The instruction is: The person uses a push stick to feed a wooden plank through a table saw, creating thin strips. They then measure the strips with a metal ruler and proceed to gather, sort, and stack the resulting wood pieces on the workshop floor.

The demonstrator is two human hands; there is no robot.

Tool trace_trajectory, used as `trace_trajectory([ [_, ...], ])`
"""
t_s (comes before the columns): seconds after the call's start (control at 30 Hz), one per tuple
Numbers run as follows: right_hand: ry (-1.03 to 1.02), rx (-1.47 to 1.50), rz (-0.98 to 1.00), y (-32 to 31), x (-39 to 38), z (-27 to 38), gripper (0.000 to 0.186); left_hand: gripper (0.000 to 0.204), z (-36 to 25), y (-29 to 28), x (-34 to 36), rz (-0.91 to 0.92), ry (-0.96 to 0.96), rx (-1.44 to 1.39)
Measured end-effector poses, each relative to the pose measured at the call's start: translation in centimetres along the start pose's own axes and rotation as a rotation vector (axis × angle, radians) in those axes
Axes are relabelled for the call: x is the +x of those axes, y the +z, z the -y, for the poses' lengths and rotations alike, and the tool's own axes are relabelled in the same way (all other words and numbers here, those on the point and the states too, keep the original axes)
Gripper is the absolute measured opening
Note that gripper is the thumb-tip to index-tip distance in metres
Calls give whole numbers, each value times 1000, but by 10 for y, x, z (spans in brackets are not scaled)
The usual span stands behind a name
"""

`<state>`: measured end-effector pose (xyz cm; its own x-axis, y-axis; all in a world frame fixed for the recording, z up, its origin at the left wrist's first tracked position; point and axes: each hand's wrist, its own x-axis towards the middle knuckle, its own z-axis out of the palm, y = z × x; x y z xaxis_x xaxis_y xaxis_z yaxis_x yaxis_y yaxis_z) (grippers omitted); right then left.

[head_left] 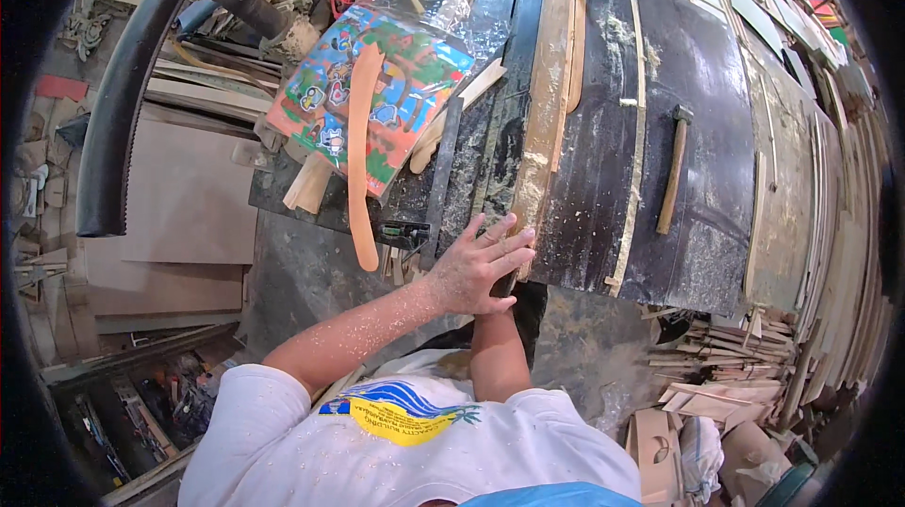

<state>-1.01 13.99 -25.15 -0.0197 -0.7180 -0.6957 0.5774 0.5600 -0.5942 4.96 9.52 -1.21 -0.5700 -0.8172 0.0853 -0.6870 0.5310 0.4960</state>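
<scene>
Sawdust coats my left hand (476, 267), which lies stretched out at the near edge of the dark workbench (693, 234), fingers apart. It crosses over my right wrist, and only my right forearm (498, 347) shows clearly; the right hand's fingers are hidden. Just beyond my left fingertips runs a long wooden strip (545, 102) strewn with shavings. To the left, a curved, smooth wooden piece (360, 149) lies across a colourful printed sheet (410, 69) in clear plastic. A dark flat metal bar (445, 168) is between that sheet and the strip.
A hammer (674, 168) with a wooden handle lies right of a thin pale strip (633, 149). A black curved frame with a toothed edge (113, 130) rises at the left, above large boards (189, 187). Stacked wood offcuts (745, 347) fill the right side.
</scene>
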Motion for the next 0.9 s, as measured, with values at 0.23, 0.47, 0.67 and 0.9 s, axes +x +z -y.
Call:
trace_trajectory([
  [0.23, 67, -157, 29, -37, 14, -3, 34, 79, 1, 4, -1, -37, -11, -70],
  [0.47, 414, -1136, 426, -110, -40, 108, 33, 83, 4, -28, 9, 73, -24, -171],
  [0.67, 275, -1158, 859, -25, -62, 443, 30, 47, 68, -68, 105, -311, -162, -264],
  [0.9, -1261, -1635, 491, 216, 127, 660, 33, 32, 223, -95, 331, -643, -247, -118],
])
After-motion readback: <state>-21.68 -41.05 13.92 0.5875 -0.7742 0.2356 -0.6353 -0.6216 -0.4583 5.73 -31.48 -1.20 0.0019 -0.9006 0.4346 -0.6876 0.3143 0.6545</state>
